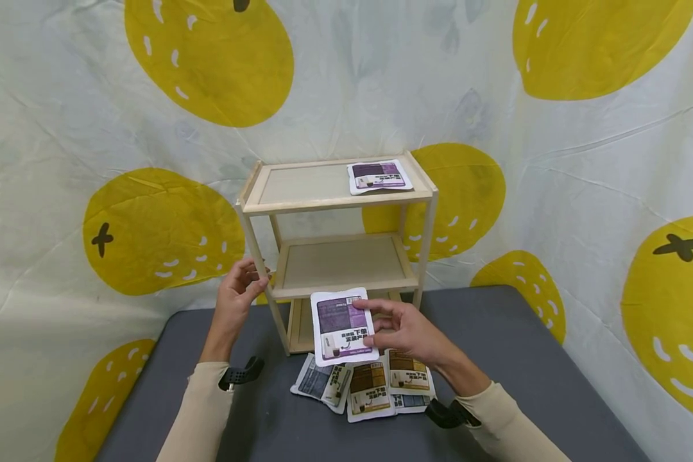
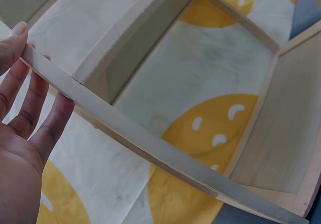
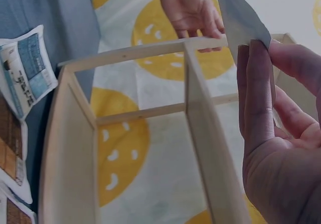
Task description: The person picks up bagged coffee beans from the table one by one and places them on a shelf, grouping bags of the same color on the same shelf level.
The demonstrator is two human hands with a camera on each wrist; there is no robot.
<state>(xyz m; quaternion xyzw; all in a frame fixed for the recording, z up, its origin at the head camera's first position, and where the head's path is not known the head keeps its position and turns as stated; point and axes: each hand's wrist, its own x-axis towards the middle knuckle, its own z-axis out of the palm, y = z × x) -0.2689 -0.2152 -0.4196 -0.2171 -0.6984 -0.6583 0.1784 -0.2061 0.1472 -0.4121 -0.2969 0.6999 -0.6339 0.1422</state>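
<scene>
My right hand (image 1: 407, 329) pinches a purple-and-white packet (image 1: 343, 327) by its right side, in front of the wooden shelf rack (image 1: 329, 293). In the right wrist view the packet's plain pale back (image 3: 241, 18) shows, with fingers and thumb on either side of it. At the rack's front left post (image 2: 125, 121), my left hand (image 1: 238, 296) grips with the thumb in front and the fingers behind. Another purple packet (image 1: 379, 176) lies at the right end of the top shelf (image 1: 306, 186). The middle shelf (image 1: 341, 262) bears nothing visible.
On the grey table (image 1: 508, 359), in front of the rack, several packets lie overlapping, among them a brown one (image 1: 369, 390), an orange-brown one (image 1: 409, 373) and a blue-grey one (image 1: 317, 378). A fruit-print curtain (image 1: 346, 83) hangs behind the rack.
</scene>
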